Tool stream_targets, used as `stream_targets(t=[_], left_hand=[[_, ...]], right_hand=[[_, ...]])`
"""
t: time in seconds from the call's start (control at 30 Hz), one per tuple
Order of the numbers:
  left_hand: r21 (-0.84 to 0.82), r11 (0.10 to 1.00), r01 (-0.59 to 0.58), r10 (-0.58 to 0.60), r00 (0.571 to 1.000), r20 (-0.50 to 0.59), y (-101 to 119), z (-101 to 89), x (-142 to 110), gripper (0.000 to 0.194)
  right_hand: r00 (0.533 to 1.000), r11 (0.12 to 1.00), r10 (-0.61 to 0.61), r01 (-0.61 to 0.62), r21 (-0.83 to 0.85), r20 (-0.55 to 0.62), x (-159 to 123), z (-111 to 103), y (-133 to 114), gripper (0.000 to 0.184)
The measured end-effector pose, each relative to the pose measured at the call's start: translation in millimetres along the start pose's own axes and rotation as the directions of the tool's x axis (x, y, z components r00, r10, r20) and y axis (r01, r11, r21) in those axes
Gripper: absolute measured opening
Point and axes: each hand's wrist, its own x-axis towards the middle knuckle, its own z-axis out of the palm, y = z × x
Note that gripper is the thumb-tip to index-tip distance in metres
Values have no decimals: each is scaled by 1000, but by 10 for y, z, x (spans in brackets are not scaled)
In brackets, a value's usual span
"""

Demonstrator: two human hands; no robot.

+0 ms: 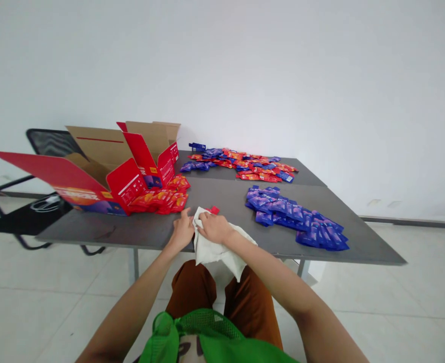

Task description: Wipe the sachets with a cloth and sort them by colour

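Observation:
A white cloth [220,251] lies bunched at the table's front edge and hangs over it. My right hand [215,228] presses on the cloth with curled fingers and grips it. Just past those fingers, a red packet [214,209] pokes out; the cloth covers the rest of it. My left hand [182,232] is bent against the cloth's left edge, its fingertips close together, and what they pinch is hidden. Left of that hand is a pile of red-orange packets [162,200]. Overlapping purple-blue packets [298,216] are spread to the right.
Two open red cartons, a nearer one [93,194] and a farther one [165,164], stand at the table's left with flaps raised. Mixed red and blue packets [245,164] cover part of the far grey table [222,187]. A black chair [29,217] stands beyond the left edge.

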Motion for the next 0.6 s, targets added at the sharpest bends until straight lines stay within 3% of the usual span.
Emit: stream_targets(t=[0.17, 0.23, 0.37, 0.47, 0.53, 0.6], left_hand=[[16, 1000, -13, 12, 1000, 22, 39, 19, 3, 37], [11, 1000, -6, 6, 1000, 27, 39, 17, -2, 37], [2, 1000, 0, 0, 999, 47, 8, -6, -17, 39], [20, 999, -46, 44, 997, 67, 7, -43, -5, 42], [21, 997, -78, 75, 992, 98, 31, -78, 30, 43], [9, 997, -80, 77, 983, 165, 56, -111, 85, 43]], right_hand=[[954, 954, 300, -300, 3, 29, 189, -15, 176, 37], [938, 939, 345, -345, -4, 30, 246, -53, 202, 35], [991, 991, 130, -130, 17, -12, 168, -59, 29, 32], [999, 999, -11, 13, 37, -41, 85, -1, -82, 33], [999, 999, 22, -20, 44, -34, 116, 17, -57, 34], [989, 988, 145, -144, 49, -10, 224, 11, 34, 37]])
